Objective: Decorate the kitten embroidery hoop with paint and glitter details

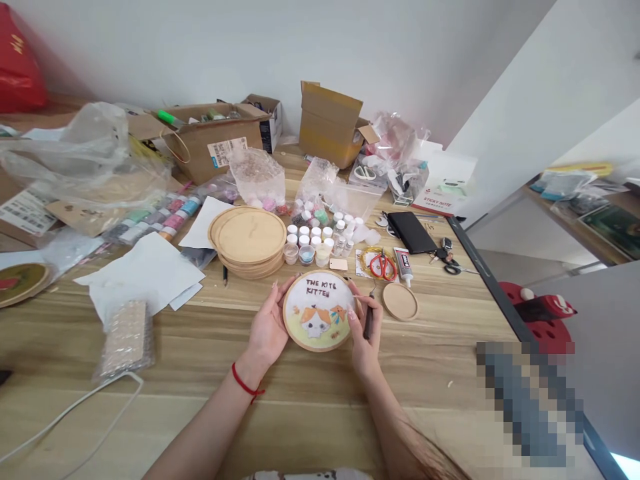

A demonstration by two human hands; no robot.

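Note:
A round wooden-rimmed plaque (323, 333) is held up over the table's middle, tilted toward me. Its white and yellow-green face carries an orange-and-white kitten, an orange kite shape and the dark letters "THE KITE KITTEN". My left hand (270, 327) is closed on the plaque's left edge, a red cord around that wrist. On the opposite edge, my right hand (366, 337) presses its thumb on the rim. Tucked in the right fingers is a slim dark-handled tool (369, 320) with a thin pointed tip; its exact kind is unclear.
Beyond the plaque stand several white-lidded jars (315, 237) and stacked round wooden plates (250, 240). Red-handled pliers (384, 265), a glue tube (404, 265) and a small wooden disc (400, 301) lie right. White paper (140, 277) and a white cable (75, 407) are left; cardboard boxes (330, 127) line the wall.

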